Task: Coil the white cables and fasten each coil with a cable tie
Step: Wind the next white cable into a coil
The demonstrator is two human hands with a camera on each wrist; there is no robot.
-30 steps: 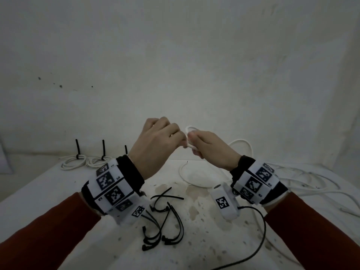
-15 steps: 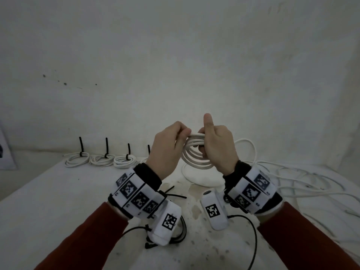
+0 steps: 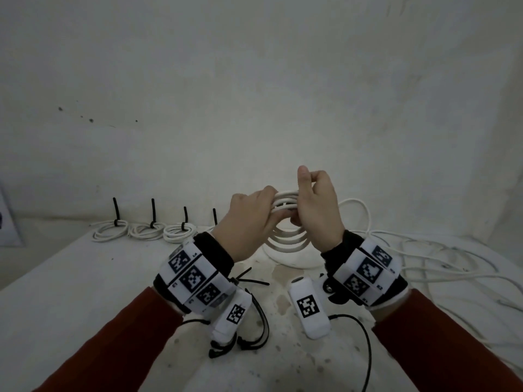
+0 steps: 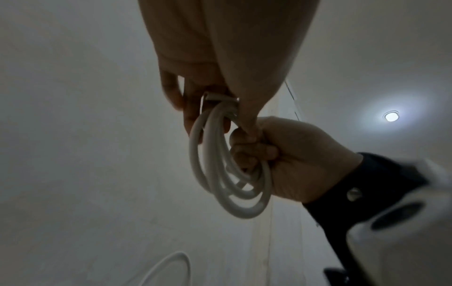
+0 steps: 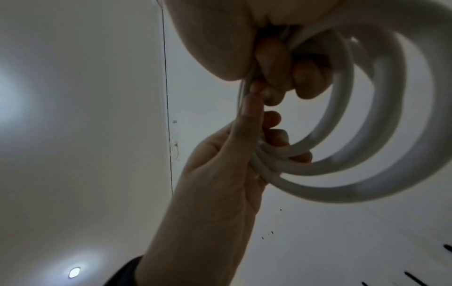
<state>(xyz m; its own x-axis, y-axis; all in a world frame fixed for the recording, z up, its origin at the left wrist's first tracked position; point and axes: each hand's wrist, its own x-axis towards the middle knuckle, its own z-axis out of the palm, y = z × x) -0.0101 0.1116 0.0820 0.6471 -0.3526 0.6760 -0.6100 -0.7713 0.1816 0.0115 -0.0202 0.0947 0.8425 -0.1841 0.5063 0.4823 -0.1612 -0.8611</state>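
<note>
A white cable coil [image 3: 288, 239] of several loops hangs in the air between my hands, above the middle of the table. My left hand [image 3: 271, 206] grips its top from the left, fingers curled round the bunched strands. On the right side my right hand [image 3: 300, 210] grips the same bunch, thumb pointing up. The left wrist view shows the coil [image 4: 220, 180] under my left fingers [image 4: 171, 91]. In the right wrist view the loops [image 5: 367, 139] run past my right fingers [image 5: 305, 77], and the left hand [image 5: 220, 174] clasps them. Loose black cable ties [image 3: 252, 281] lie under my left wrist.
Three tied white coils [image 3: 147, 232] with upright black tie tails line the table's back left. Loose white cables [image 3: 430, 267] sprawl over the right side. One white loop [image 3: 285, 263] rests on the stained table [image 3: 70, 292] below the coil. More black ties [image 3: 254, 339] lie near the front.
A second ago my fingertips pinched one small loop. Now several loops are gathered, and both hands have closed round the bunch, the right thumb raised.
</note>
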